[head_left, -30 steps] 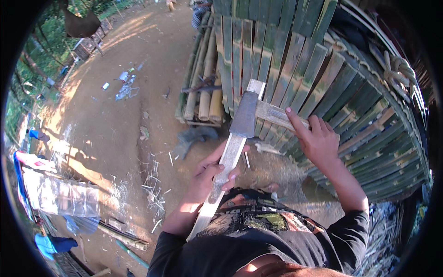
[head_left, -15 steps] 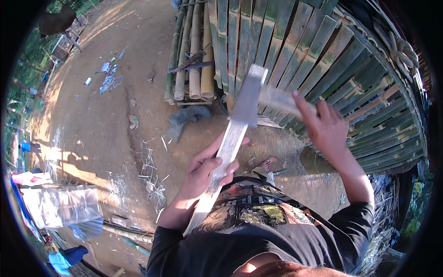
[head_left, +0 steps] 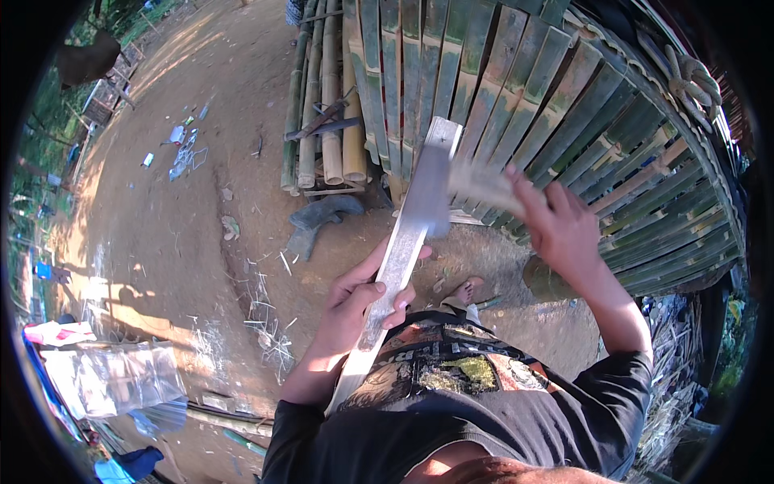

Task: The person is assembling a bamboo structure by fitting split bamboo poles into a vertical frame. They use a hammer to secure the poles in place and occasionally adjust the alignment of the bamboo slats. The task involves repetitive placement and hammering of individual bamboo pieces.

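Wood strip (head_left: 402, 250) slanting up before the shirt (head_left: 468, 403) looks light, stiff, best held where left hand (head_left: 352, 297) wraps it; hatchet (head_left: 429, 185) over its upper part, likely head-heavy, right hand (head_left: 562, 226) closed round handle end, blur hiding contact.

The left hand (head_left: 352, 303) curls, thumb uppermost; the right hand (head_left: 564, 224), farther forward, has its fingers bent.

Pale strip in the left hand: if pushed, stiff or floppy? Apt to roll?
Likely stiff: the pale strip looks straight though the left hand grips only part of it. Probably light for its length, being slim and wood-like. Flat-faced, so it seems unlikely to roll.
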{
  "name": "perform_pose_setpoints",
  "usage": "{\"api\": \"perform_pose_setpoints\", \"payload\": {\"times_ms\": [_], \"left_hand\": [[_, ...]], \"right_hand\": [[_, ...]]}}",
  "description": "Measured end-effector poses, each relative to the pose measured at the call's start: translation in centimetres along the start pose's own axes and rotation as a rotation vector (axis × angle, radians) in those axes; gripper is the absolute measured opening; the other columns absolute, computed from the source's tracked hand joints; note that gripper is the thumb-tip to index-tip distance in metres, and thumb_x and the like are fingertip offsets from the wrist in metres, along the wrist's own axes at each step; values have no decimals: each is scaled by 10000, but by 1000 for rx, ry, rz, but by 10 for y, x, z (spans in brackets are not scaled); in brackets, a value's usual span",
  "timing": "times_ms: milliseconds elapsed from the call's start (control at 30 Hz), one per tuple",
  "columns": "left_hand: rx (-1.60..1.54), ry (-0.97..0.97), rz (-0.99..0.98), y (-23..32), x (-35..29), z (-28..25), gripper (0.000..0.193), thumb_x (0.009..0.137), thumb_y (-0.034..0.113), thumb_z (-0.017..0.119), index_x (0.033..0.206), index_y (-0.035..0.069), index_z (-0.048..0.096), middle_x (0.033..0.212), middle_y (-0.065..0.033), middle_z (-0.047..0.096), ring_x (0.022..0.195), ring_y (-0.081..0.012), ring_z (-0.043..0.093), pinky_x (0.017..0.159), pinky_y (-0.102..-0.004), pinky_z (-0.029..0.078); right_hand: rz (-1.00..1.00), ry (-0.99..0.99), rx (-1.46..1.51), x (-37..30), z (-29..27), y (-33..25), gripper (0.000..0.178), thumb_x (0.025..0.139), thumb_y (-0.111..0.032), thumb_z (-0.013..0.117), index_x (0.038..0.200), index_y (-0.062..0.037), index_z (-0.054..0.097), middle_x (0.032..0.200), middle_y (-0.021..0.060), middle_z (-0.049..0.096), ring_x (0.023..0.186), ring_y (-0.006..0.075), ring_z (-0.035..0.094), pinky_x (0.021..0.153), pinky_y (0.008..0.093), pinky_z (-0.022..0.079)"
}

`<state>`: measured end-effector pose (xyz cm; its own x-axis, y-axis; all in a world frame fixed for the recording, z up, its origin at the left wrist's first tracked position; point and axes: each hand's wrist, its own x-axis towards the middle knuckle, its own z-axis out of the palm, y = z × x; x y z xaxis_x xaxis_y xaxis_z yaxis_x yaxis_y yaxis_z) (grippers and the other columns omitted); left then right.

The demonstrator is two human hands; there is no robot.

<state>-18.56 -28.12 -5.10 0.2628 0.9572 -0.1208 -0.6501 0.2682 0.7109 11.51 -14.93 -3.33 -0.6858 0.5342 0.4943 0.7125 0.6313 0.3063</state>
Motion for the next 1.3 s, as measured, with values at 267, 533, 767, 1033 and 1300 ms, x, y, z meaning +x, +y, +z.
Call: {"api": "perform_pose_setpoints", "payload": {"times_ms": [267, 533, 767, 1033, 1300], "left_hand": [[-79, -7, 30, -12, 5, -5, 729, 915, -70, 373, 1633, -11, 256, 1538, -202, 453, 851, -178, 466, 638, -264, 451], [-62, -45, 6, -5, 12, 11, 738, 910, -74, 378, 1634, -10, 253, 1482, -180, 490, 851, -180, 471, 637, -266, 445], [-104, -29, 0, -6, 8, 14, 741, 905, -63, 382, 1633, -12, 253, 1522, -194, 468, 835, -180, 468, 629, -267, 440], [-116, -71, 0, -10, 5, 13, 748, 906, -22, 410, 1633, -23, 236, 1556, -257, 426, 821, -168, 464, 618, -258, 442], [-94, -67, -15, -9, 3, 12, 745, 905, -24, 410, 1629, -34, 236, 1539, -252, 439, 816, -167, 464, 610, -252, 444]], "right_hand": [[-17, -16, 14, -9, -5, 1, 684, 837, -246, 713, 1505, -266, 566, 772, 37, 435, 602, 200, 544, 543, 342, 475], [90, 67, 117, -6, 9, 16, 654, 879, -227, 662, 1520, -285, 546, 755, 18, 408, 563, 158, 500, 480, 305, 424], [22, 89, -22, -9, -5, 13, 633, 866, -274, 658, 1494, -277, 575, 737, 3, 372, 586, 147, 489, 491, 322, 437], [75, 66, 33, -12, -8, 12, 585, 915, -259, 656, 1494, -253, 573, 731, 16, 413, 564, 164, 509, 488, 327, 445], [27, 32, 4, -26, -16, 12, 594, 964, -230, 660, 1539, -200, 515, 755, 51, 460, 583, 211, 542, 533, 375, 470]]}}
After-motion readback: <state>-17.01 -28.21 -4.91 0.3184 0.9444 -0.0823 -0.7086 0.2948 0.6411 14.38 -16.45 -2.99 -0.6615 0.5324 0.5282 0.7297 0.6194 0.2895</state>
